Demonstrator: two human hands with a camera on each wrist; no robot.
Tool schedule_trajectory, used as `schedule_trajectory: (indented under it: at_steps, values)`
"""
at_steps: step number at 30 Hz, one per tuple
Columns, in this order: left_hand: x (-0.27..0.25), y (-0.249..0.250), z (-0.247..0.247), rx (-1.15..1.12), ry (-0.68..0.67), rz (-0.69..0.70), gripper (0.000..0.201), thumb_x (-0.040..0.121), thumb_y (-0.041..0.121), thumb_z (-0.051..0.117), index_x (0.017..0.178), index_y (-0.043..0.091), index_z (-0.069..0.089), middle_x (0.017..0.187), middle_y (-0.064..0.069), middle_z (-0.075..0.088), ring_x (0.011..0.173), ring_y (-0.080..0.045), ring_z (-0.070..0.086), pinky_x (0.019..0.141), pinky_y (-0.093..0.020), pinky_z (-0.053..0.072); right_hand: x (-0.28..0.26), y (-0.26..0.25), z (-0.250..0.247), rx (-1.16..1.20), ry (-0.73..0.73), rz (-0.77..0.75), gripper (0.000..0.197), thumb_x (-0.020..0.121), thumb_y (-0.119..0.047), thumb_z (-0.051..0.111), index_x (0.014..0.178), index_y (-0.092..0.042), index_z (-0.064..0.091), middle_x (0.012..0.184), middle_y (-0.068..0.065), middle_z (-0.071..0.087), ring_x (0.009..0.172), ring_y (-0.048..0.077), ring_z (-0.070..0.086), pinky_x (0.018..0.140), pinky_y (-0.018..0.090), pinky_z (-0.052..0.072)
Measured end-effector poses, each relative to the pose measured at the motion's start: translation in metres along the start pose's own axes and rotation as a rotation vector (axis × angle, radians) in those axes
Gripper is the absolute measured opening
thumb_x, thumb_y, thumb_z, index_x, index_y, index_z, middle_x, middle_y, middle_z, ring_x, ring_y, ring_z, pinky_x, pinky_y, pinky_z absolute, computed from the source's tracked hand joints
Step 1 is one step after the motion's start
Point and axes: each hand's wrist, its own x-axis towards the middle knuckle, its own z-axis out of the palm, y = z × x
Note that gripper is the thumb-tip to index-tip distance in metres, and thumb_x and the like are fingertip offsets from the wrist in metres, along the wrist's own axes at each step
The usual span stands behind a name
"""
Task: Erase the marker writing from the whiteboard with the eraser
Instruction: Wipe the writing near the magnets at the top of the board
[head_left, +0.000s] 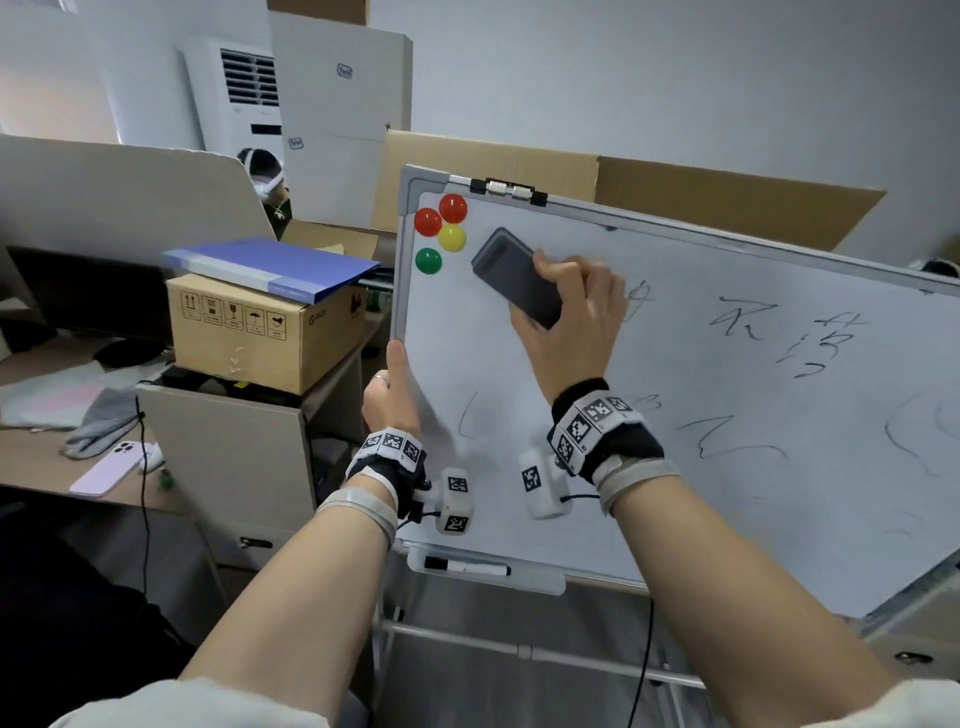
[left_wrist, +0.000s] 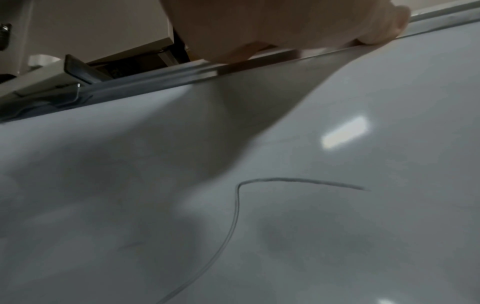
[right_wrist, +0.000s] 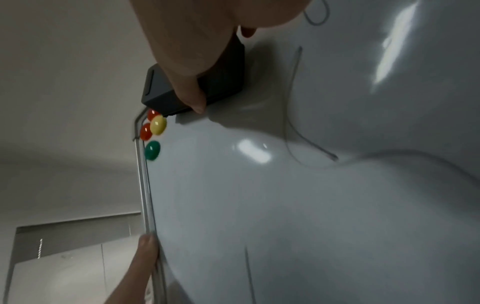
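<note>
A white whiteboard (head_left: 519, 364) on a stand fills the right of the head view, tilted. My right hand (head_left: 571, 312) grips a dark grey eraser (head_left: 514, 278) flat against the board's upper left, just right of the magnets. Black marker writing (head_left: 743, 322) runs across the board's middle and right, with a stroke (head_left: 465, 415) low on the left. My left hand (head_left: 392, 384) grips the board's left frame edge, thumb on the front. In the right wrist view the eraser (right_wrist: 168, 90) sits under my thumb. The left wrist view shows my left hand (left_wrist: 272, 26) on the frame and a marker stroke (left_wrist: 285, 181).
Two red, one yellow and one green magnet (head_left: 441, 231) cluster in the board's top left corner. A marker (head_left: 465, 566) lies in the tray below. To the left stand a cardboard box (head_left: 260, 332) with a blue folder (head_left: 275, 265) and a desk with a phone (head_left: 111, 467).
</note>
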Motion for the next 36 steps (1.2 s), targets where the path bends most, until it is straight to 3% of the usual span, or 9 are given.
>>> schedule_trajectory:
  at_steps: [8, 11, 13, 15, 17, 19, 23, 30, 36]
  values:
    - [-0.001, -0.003, -0.003, -0.026, -0.012, 0.002, 0.063, 0.095, 0.072, 0.042, 0.084, 0.011, 0.054, 0.082, -0.005, 0.051, 0.076, -0.021, 0.045, 0.065, -0.031, 0.035, -0.003, 0.004, -0.001, 0.026, 0.015, -0.008, 0.048, 0.072, -0.023, 0.082, 0.118, -0.019, 0.068, 0.115, 0.01, 0.059, 0.103, 0.031, 0.051, 0.09, 0.036, 0.04]
    - [0.003, -0.008, -0.007, 0.001, -0.064, 0.0, 0.059, 0.096, 0.072, 0.037, 0.077, 0.018, 0.053, 0.084, 0.002, 0.055, 0.086, -0.021, 0.051, 0.08, -0.037, 0.041, -0.022, 0.006, 0.007, 0.021, -0.06, -0.029, 0.051, 0.071, -0.02, 0.082, 0.118, -0.024, 0.063, 0.114, 0.009, 0.058, 0.102, 0.03, 0.048, 0.085, 0.041, 0.044]
    - [0.009, -0.017, -0.011, 0.041, -0.143, 0.017, 0.061, 0.093, 0.077, 0.033, 0.09, 0.023, 0.063, 0.1, 0.002, 0.064, 0.102, -0.022, 0.058, 0.099, -0.04, 0.043, -0.043, 0.007, 0.014, 0.026, -0.146, -0.016, 0.052, 0.07, -0.019, 0.082, 0.118, -0.026, 0.062, 0.111, 0.009, 0.057, 0.1, 0.03, 0.046, 0.084, 0.043, 0.044]
    - [0.014, -0.027, -0.015, 0.059, -0.193, 0.021, 0.09, 0.08, 0.09, 0.029, 0.118, 0.018, 0.067, 0.122, -0.002, 0.067, 0.117, -0.025, 0.059, 0.112, -0.044, 0.04, -0.064, 0.009, 0.021, 0.043, -0.233, 0.024, 0.054, 0.069, -0.018, 0.084, 0.119, -0.026, 0.064, 0.109, 0.008, 0.056, 0.1, 0.031, 0.047, 0.086, 0.046, 0.045]
    - [0.021, -0.042, -0.016, 0.08, -0.201, -0.003, 0.11, 0.069, 0.1, 0.024, 0.135, 0.021, 0.061, 0.136, -0.001, 0.063, 0.128, -0.024, 0.055, 0.118, -0.047, 0.035, -0.084, 0.01, 0.027, 0.037, -0.343, 0.052, 0.057, 0.068, -0.018, 0.086, 0.12, -0.027, 0.066, 0.11, 0.005, 0.054, 0.102, 0.029, 0.047, 0.087, 0.047, 0.046]
    - [0.018, -0.049, -0.019, 0.106, -0.213, -0.02, 0.109, 0.072, 0.099, 0.022, 0.142, 0.024, 0.056, 0.144, 0.0, 0.058, 0.135, -0.023, 0.05, 0.121, -0.047, 0.031, -0.107, 0.014, 0.032, 0.027, -0.429, 0.049, 0.058, 0.066, -0.017, 0.087, 0.119, -0.027, 0.068, 0.108, 0.002, 0.052, 0.102, 0.028, 0.047, 0.087, 0.048, 0.045]
    - [0.011, -0.06, -0.023, 0.181, -0.22, -0.012, 0.071, 0.097, 0.068, 0.023, 0.145, 0.022, 0.05, 0.149, -0.004, 0.052, 0.138, -0.025, 0.044, 0.117, -0.038, 0.028, -0.157, 0.027, 0.041, -0.02, -0.553, 0.061, 0.057, 0.061, -0.012, 0.087, 0.113, -0.027, 0.068, 0.107, 0.001, 0.054, 0.1, 0.028, 0.047, 0.085, 0.044, 0.044]
    - [0.012, -0.106, -0.026, 0.201, -0.209, -0.09, 0.079, 0.084, 0.068, 0.025, 0.121, 0.003, 0.05, 0.126, -0.027, 0.054, 0.124, -0.044, 0.048, 0.112, -0.055, 0.038, -0.209, 0.042, 0.041, -0.183, -0.742, 0.102, 0.058, 0.06, -0.016, 0.087, 0.111, -0.033, 0.066, 0.115, -0.003, 0.056, 0.105, 0.026, 0.05, 0.087, 0.04, 0.038]
    - [0.025, -0.123, -0.02, 0.213, -0.191, -0.138, 0.081, 0.082, 0.073, 0.024, 0.125, 0.007, 0.045, 0.135, -0.032, 0.045, 0.126, -0.053, 0.043, 0.108, -0.063, 0.038, -0.175, 0.044, 0.027, -0.196, -0.526, 0.108, 0.053, 0.065, -0.022, 0.087, 0.114, -0.028, 0.068, 0.11, 0.0, 0.057, 0.104, 0.028, 0.048, 0.086, 0.041, 0.036]
